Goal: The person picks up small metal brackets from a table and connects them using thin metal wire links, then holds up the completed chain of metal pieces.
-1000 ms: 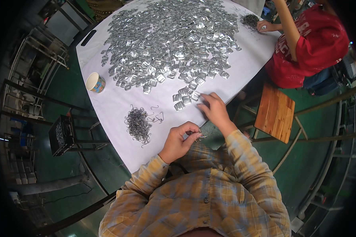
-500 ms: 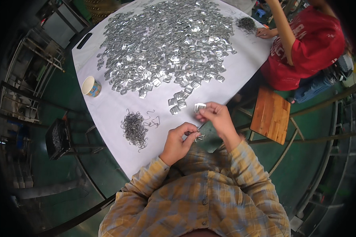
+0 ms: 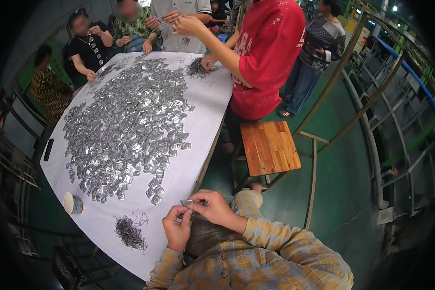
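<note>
My right hand (image 3: 214, 209) pinches a small square metal plate (image 3: 186, 202) between thumb and fingers. Right against it, my left hand (image 3: 177, 228) is closed, its fingertips meeting the plate. Thin wire hooks showed in the left fingers in the earlier frame; now the fingers mostly hide them. On the white table to the left of my hands lies a tangled pile of dark wire S-hooks (image 3: 129, 234), with a few loose ones beside it. Beyond, a wide heap of shiny metal plates (image 3: 125, 125) covers much of the table, and several plates trail off toward me.
A paper cup (image 3: 73, 203) stands at the left edge of the white table (image 3: 205, 111). On the right are a wooden stool (image 3: 269, 147) and a person in a red shirt (image 3: 270, 53). Several other people work round the far side, near another dark hook pile (image 3: 196, 68).
My view has swung up and to the right, bringing more people into sight. My right hand has brought the metal plate together with my left hand's fingertips.
</note>
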Available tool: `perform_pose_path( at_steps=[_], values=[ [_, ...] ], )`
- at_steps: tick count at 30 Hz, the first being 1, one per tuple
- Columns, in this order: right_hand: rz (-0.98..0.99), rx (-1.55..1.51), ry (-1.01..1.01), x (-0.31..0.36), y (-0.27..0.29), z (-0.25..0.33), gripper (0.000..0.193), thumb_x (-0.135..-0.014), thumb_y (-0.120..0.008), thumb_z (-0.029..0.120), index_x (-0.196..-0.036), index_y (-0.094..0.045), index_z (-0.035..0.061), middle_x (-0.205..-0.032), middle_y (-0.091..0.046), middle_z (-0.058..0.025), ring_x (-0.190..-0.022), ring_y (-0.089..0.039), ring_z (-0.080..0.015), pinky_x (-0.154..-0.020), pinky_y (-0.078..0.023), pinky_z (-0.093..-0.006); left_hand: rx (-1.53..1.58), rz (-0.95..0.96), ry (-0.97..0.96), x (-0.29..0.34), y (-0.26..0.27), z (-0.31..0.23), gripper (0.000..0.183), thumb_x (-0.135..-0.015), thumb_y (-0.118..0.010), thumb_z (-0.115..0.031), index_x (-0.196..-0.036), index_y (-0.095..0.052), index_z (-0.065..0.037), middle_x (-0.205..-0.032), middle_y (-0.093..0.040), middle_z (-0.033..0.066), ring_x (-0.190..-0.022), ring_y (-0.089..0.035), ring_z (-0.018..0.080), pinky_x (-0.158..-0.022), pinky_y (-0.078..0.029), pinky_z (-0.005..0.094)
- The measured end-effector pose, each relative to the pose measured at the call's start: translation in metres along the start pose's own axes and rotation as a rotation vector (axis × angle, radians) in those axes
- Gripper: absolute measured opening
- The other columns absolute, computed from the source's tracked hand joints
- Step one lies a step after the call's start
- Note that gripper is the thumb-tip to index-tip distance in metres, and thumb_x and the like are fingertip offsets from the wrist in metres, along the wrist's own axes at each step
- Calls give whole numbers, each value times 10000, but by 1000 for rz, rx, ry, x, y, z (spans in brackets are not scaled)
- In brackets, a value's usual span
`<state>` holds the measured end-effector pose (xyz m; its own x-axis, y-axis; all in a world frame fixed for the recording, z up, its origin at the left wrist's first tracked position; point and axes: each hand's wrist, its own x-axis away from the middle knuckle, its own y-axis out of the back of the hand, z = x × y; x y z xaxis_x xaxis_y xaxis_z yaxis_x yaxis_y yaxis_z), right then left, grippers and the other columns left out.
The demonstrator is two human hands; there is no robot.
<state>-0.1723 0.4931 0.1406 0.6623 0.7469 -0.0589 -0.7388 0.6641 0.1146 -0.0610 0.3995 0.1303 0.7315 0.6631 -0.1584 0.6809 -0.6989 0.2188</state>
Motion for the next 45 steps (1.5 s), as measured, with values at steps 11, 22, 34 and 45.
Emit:
perform_pose_path(
  at_steps=[11, 22, 34, 45],
  values=[
    [-61, -31, 87, 8, -4, 0, 136, -751, -664, 45, -870, -653, -21, -773, -636, -100, -694, -617, -163, -642, -482, -267, 56, 45, 51, 3, 7, 0, 56, -790, -654, 14, -802, -599, 20, -737, -631, 34, -658, -536, 58, -609, -439, 206],
    [2, -103, 82, 8, -7, -3, 114, -767, -657, 39, -869, -656, -12, -777, -624, -74, -714, -591, -134, -629, -460, -243, 52, 28, 89, 5, 15, 1, 114, -751, -708, -18, -807, -613, 12, -770, -655, 57, -720, -587, 81, -636, -472, 230],
    [13, -109, 65, 14, -9, -4, 103, -764, -673, 8, -857, -644, -27, -767, -607, -61, -703, -539, -114, -660, -435, -235, -969, -214, -138, -28, 141, 62, 67, -743, -638, -54, -789, -676, -24, -781, -656, 115, -723, -622, 236, -652, -495, 330],
    [46, -46, 117, 6, -12, -5, 122, -762, -671, 21, -874, -652, -23, -783, -625, -71, -713, -564, -129, -660, -442, -252, -1423, 177, -217, -48, 146, 82, 80, -705, -543, -85, -673, -613, -60, -717, -612, 90, -685, -614, 268, -604, -508, 364]
  ],
)
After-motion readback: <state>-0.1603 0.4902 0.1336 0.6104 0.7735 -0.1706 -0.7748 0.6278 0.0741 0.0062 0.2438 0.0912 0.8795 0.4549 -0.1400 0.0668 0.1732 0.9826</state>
